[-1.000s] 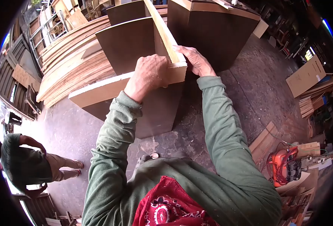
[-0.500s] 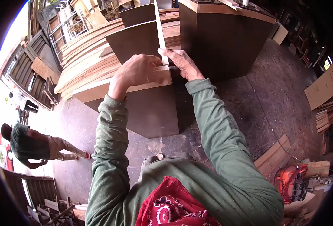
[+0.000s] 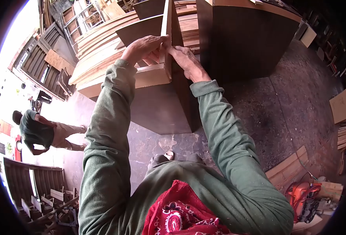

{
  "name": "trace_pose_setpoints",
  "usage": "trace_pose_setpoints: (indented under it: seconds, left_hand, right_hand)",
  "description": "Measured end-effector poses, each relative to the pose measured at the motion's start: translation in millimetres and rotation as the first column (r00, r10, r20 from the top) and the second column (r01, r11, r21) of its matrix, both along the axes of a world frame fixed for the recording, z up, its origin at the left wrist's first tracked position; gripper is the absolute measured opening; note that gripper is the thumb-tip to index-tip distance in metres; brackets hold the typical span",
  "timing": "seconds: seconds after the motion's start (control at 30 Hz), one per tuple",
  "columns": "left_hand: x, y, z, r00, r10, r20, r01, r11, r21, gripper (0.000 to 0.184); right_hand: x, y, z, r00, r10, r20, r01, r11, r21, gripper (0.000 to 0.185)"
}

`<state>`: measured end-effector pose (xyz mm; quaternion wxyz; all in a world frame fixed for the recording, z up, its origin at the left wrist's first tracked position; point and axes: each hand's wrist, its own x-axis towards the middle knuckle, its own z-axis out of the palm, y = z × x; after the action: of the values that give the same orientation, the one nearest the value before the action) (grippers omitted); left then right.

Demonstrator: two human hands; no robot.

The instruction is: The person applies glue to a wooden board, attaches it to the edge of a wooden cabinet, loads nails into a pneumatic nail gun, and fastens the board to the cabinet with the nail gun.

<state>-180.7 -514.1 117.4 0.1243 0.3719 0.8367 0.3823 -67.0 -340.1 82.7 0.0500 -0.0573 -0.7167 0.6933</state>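
Two bare hands meet at the raw upper rim of a dark-faced wooden cabinet (image 3: 161, 107) standing on the stained floor (image 3: 251, 117) of a cluttered workshop, directly in front of the worker. The left hand (image 3: 141, 49) arches over the near corner from the inner side, its fingers partly bent and their tips against the pale long edge (image 3: 165, 23); the right hand (image 3: 188, 64) comes in from the outer side, fingers close together and pointing at the same spot, so that the tips of both hands nearly touch. Whether either hand grips the wood firmly or merely rests on it cannot be told. Below the left hand, a pale front strip (image 3: 153, 77) runs along the top of the cabinet's dark face. A second dark cabinet (image 3: 247, 43) stands just beyond to the right, while a broad stack of boards (image 3: 96, 51) lies behind to the left. The worker wears green sleeves (image 3: 110, 113) and a red patterned bandana (image 3: 175, 213). At far left, near the bright opening, another person (image 3: 37, 131) in a dark top and light trousers stands well apart; at lower right, an orange machine (image 3: 301, 194) sits near a plank (image 3: 288, 166) on the floor.
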Motion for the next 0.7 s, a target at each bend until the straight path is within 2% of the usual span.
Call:
trace_pose_setpoints:
  seconds: [0.03,0.07,0.13,0.2,0.27,0.3,0.37,0.43,0.47,0.57,0.6,0.7]
  left_hand:
    - [-6,-1,-4,0.996,-0.029,-0.085,0.024,0.998,-0.059,0.047]
    - [-12,-1,-9,1.0,-0.001,-0.027,0.0,1.0,-0.029,0.053]
    - [-3,4,4,0.986,0.114,0.12,-0.1,0.989,-0.113,0.062]
    - [39,15,51,0.912,0.309,0.269,-0.205,0.913,-0.352,0.068]
    - [58,-3,55,0.985,0.102,0.139,-0.043,0.925,-0.378,0.073]
    - [67,-15,55,0.997,-0.011,0.078,0.042,0.917,-0.398,0.076]
    - [85,-30,34,0.963,-0.054,-0.263,-0.055,0.919,-0.389,0.079]
    - [103,-28,31,0.963,-0.03,-0.268,-0.114,0.856,-0.505,0.075]
    - [98,-35,15,0.923,-0.062,-0.379,-0.113,0.899,-0.423,0.068]
    - [106,-32,12,0.9,0.054,-0.432,-0.226,0.905,-0.359,0.054]
    - [107,-32,6,0.849,0.059,-0.525,-0.241,0.928,-0.284,0.047]
    - [112,-26,4,0.847,0.089,-0.524,-0.25,0.937,-0.243,0.042]
  right_hand:
    - [5,2,-1,1.0,-0.009,0.0,0.009,1.0,-0.011,0.068]
    - [9,3,-5,0.996,0.021,-0.083,-0.021,1.0,0.003,0.068]
    - [15,9,-12,0.965,0.086,-0.248,-0.077,0.996,0.044,0.067]
    - [12,14,-24,0.924,0.075,-0.374,-0.039,0.994,0.103,0.066]
    - [13,21,-24,0.875,0.088,-0.476,0.006,0.981,0.194,0.07]
    - [10,25,-18,0.885,0.101,-0.454,-0.011,0.981,0.195,0.073]
    - [-2,29,-10,0.917,0.137,-0.376,-0.04,0.966,0.256,0.083]
    - [-8,24,-6,0.957,0.139,-0.256,-0.069,0.963,0.262,0.09]
    - [-12,21,-3,0.97,0.139,-0.197,-0.083,0.96,0.266,0.093]
    - [-26,17,-14,0.971,0.156,-0.182,-0.119,0.973,0.199,0.099]
    - [-28,15,-12,0.967,0.162,-0.198,-0.129,0.977,0.168,0.101]
    - [-24,13,-6,0.973,0.171,-0.152,-0.158,0.983,0.098,0.101]
